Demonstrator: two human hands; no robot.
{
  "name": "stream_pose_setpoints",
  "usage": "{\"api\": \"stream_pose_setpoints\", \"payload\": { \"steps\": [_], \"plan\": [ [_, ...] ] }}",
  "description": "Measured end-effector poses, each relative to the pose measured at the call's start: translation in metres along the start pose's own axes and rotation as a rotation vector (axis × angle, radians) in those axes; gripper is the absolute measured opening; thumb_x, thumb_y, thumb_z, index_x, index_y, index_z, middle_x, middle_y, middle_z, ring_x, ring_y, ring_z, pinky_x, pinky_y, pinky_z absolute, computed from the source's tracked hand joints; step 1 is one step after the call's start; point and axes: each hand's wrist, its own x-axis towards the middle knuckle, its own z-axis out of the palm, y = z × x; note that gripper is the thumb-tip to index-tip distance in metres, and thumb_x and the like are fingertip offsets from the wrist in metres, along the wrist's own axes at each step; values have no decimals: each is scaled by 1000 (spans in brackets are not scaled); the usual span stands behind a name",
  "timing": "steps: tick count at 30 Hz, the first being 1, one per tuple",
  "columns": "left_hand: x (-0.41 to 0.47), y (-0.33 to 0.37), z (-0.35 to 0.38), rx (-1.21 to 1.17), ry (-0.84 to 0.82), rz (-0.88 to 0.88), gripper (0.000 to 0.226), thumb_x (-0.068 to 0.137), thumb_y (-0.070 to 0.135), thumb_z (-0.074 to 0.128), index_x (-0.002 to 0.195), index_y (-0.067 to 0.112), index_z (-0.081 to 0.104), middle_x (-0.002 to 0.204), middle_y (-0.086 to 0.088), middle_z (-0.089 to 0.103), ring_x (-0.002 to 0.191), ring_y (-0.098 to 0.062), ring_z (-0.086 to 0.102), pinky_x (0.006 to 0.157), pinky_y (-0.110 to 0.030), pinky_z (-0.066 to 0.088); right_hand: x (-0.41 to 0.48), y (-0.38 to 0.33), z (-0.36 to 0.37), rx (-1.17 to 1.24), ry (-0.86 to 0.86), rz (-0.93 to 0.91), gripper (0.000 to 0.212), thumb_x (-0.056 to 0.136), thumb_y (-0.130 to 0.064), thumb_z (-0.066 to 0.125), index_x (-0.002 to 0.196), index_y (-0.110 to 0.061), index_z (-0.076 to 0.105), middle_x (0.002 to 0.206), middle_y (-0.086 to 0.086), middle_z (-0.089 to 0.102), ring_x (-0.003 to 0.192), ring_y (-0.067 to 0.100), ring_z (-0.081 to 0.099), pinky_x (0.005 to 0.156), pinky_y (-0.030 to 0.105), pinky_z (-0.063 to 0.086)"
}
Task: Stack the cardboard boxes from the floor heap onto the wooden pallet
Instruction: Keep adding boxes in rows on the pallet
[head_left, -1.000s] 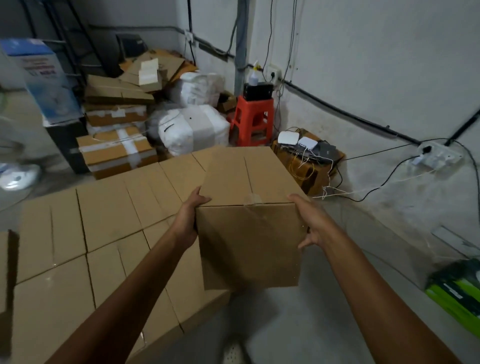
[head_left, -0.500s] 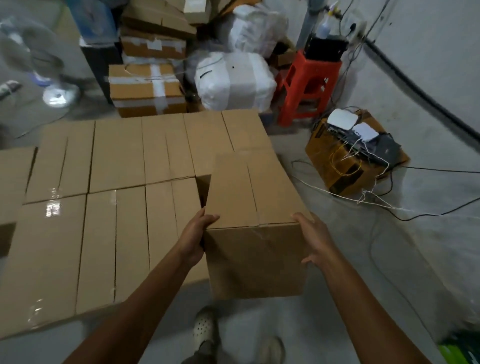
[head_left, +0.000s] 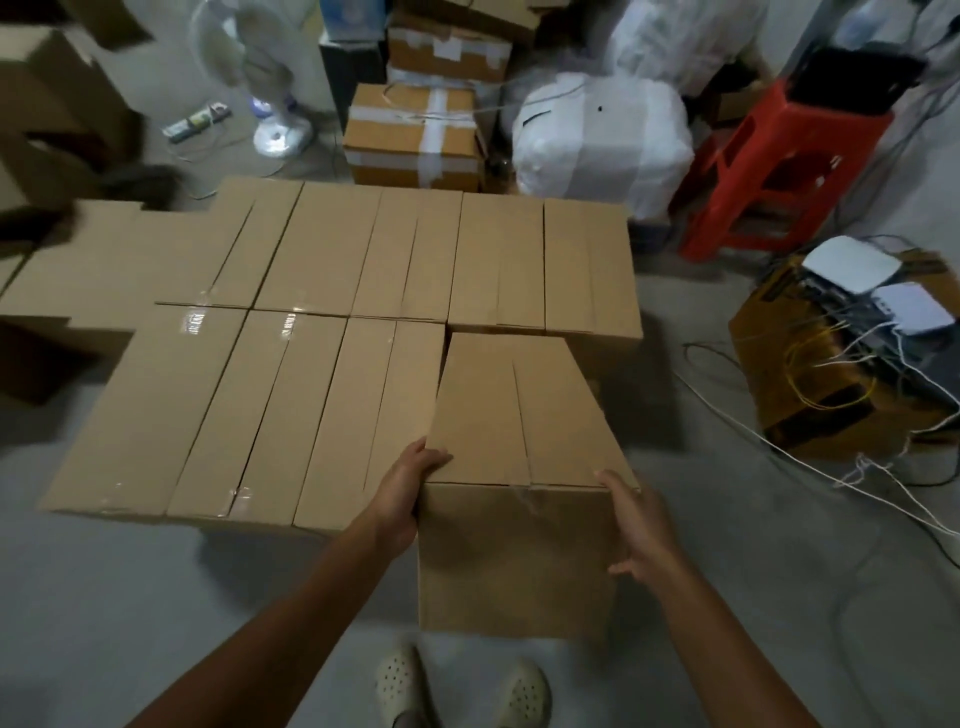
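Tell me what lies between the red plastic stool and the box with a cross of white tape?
A big white wrapped bundle lies between the red stool and the taped box, in the head view.

Fan (head_left: 260, 78) blurred, left-edge cartons (head_left: 49, 104) cropped and smeared, underside of held box (head_left: 514, 556) hidden

The left hand (head_left: 405, 488) and right hand (head_left: 639, 519) are bare, like both forearms (head_left: 301, 613). The shoes are cream clogs (head_left: 400, 686) punched with small round holes.
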Motion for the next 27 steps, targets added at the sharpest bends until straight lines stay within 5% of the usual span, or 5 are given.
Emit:
{"api": "stream_pose_setpoints", "payload": {
  "steps": [5,8,18,22,27],
  "plan": [
    [46,-41,-17,-13,33,13,45,92,13,57,136,22,57,126,-11,68,117,-33,61,103,-51,48,62,45,18,16,14,-89,49,91,-45,64,138,-36,50,134,-2,57,119,29,54,80,52,51],
    [72,-69,-33,-29,42,1,46,93,0,50,135,18,58,121,-10,71,110,-28,66,104,-48,47,96,79,36,38,5,-169,39,92,-38,65,130,-39,56,131,-1,63,114,24,59,94,53,50],
    [136,-158,-79,36,39,-65,57,93,-9,43,138,25,54,114,3,73,93,-12,68,72,-22,54,185,183,59,97,-133,-48,62,97,-27,61,152,-40,34,145,-5,52,130,25,50,105,68,38],
    [143,-200,-96,-93,79,-183,44,102,18,46,146,14,49,145,-12,55,125,-24,55,101,-37,50,213,213,66,47,-130,2,69,98,-8,56,154,-38,30,145,0,53,127,26,53,107,59,44],
    [143,-225,-98,-232,204,-295,58,104,48,34,139,7,53,139,-17,56,129,-32,50,113,-47,36,234,239,69,-65,-138,64,76,94,3,53,156,-31,27,146,4,51,132,27,48,112,57,38]
  ]
}}
